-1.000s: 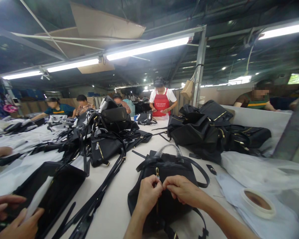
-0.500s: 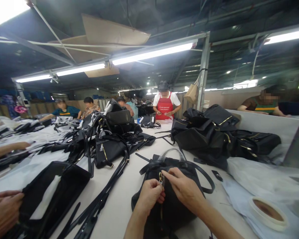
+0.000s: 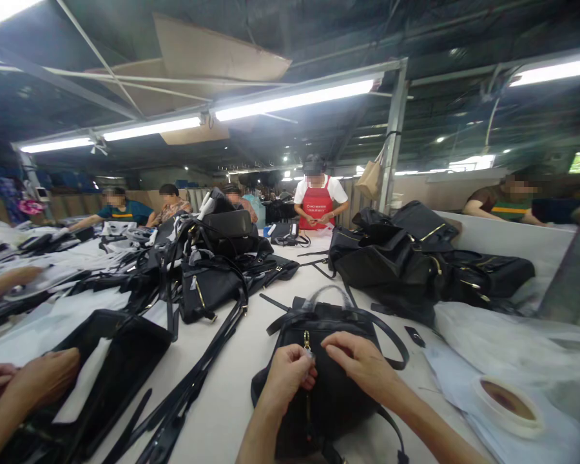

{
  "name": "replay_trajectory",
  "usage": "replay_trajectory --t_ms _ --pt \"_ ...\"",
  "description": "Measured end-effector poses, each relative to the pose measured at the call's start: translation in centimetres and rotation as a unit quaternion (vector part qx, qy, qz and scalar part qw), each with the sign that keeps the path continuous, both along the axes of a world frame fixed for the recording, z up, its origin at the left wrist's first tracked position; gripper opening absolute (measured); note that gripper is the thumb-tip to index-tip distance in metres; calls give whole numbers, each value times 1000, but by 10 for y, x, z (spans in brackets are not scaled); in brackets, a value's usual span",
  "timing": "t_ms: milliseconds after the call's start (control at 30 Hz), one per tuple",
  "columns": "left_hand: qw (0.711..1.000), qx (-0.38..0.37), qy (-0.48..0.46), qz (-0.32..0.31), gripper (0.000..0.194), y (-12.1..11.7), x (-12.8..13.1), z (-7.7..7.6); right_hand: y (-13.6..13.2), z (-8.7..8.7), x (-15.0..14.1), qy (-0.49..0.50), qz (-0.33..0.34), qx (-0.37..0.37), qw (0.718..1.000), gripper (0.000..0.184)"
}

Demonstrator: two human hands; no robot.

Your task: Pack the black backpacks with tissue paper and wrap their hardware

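A black bag (image 3: 336, 399) with a wrapped top handle lies on the white table (image 3: 227, 399) right in front of me. A gold zipper (image 3: 307, 339) runs down its front. My left hand (image 3: 285, 377) is closed in a pinch at the zipper pull. My right hand (image 3: 360, 364) rests on the bag beside it, fingers curled and pinched near the same spot.
Piles of black bags stand at centre left (image 3: 217, 258) and at the right (image 3: 415, 258). Loose black straps (image 3: 193, 380) lie to my left. A tape roll (image 3: 507, 399) sits on white plastic sheets at the right. A co-worker's hands (image 3: 33, 380) hold an open black bag at lower left. Several people work further off.
My right hand has drawn back from the top of the zipper and lowered a little. The co-worker's hand at lower left has moved onto the open bag.
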State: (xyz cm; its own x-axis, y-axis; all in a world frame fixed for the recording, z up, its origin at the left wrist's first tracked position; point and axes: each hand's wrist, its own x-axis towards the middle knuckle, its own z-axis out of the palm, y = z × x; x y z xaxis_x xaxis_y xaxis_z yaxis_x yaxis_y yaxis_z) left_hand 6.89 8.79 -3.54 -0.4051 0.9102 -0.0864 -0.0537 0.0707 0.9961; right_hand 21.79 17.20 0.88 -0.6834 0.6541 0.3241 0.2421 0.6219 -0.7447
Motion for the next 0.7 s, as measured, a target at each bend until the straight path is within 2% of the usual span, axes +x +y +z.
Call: replay_trajectory --t_ms 100,233,367,467,533,600,667,700 --pt "1000 2 0 0 33 -1 0 1 -10 -8 -13 -1 23 -49 999 22" --pt "1000 9 -7 -1 32 -2 0 3 -11 -11 -24 -16 5 -51 999 11" --pt "999 27 -31 -19 32 -4 -2 3 -3 -14 -25 50 64 -110 991 13" --pt "997 42 -55 -22 27 -5 -3 1 4 -13 -19 158 96 -235 954 19" --pt "997 47 -67 -10 30 -4 -3 -1 9 -11 -14 214 92 -347 908 19" --pt "996 44 -73 16 42 -1 -2 -4 13 -8 -9 233 95 -438 863 21" --pt "995 30 -78 48 47 4 -1 -6 17 -6 -6 221 102 -484 841 23" --pt "995 20 -81 62 45 6 -1 -7 19 -5 -6 212 104 -487 841 23"
